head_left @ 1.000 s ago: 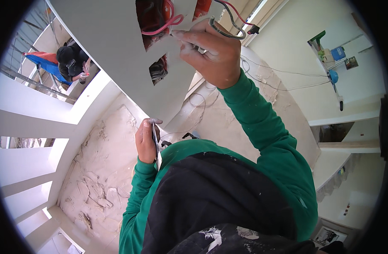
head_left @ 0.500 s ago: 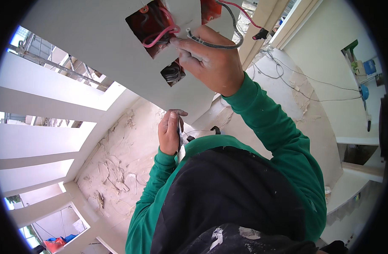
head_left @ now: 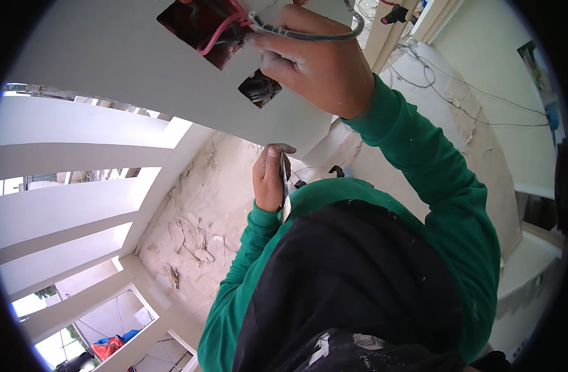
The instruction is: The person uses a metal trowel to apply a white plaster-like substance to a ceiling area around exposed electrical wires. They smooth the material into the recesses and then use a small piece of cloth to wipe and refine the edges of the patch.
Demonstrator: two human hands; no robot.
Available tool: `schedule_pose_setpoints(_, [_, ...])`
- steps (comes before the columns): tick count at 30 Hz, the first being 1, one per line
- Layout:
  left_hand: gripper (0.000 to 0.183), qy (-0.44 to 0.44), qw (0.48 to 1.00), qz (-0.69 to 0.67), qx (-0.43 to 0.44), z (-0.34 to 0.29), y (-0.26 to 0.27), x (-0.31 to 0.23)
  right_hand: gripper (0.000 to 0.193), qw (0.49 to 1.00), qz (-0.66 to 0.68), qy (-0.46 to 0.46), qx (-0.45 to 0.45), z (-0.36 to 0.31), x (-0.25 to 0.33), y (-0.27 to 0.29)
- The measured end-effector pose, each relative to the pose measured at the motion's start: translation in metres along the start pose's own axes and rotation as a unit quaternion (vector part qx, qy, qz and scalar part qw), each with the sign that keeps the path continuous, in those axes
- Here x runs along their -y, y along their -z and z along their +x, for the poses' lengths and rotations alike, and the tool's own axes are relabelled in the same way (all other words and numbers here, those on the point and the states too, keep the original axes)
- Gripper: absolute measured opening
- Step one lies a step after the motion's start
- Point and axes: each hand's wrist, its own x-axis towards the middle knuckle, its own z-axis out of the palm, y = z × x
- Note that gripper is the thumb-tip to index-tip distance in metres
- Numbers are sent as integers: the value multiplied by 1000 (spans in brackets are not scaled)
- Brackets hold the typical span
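My right hand (head_left: 324, 65) reaches up to the pale wall, thumb and fingertips pinched together at the right edge of a square recessed box (head_left: 183, 28). What they pinch, if anything, cannot be made out. A thick black cable (head_left: 315, 36) curves across the back of its fingers, its end close to a looped pink wire (head_left: 219, 32) coming out of the box. Below lies a smaller square opening (head_left: 259, 88) with dark wires inside. Lower down, my left hand (head_left: 268, 180) grips a thin flat plate (head_left: 285, 180), seen nearly edge-on and stained whitish.
A capped pink wire end (head_left: 394, 13) hangs at upper right beside a wooden frame (head_left: 383, 40). Loose cable (head_left: 430, 77) trails over the dusty floor. Crumpled debris (head_left: 188, 239) lies at left by the windowed wall (head_left: 73, 161). A red and blue bundle (head_left: 110, 344) shows through an opening.
The view has shifted, so wall and boxes sit higher. My right hand stays by the box edge, while the black cable's end has come nearer the pink wire. My left hand keeps its grip.
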Motion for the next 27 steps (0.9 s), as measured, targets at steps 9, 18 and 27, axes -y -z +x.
schedule_pose_setpoints(9, [49,-16,1000,-2,1,2,6,5,22,998,57,-39,14,7,12,9])
schedule_pose_setpoints(18, [51,-22,1000,4,12,0,8,5,16,999,33,-35,9,4,14,9])
schedule_pose_setpoints(27, [46,-1,1000,-20,-3,1,12,8,16,997,58,-40,8,6,15,8])
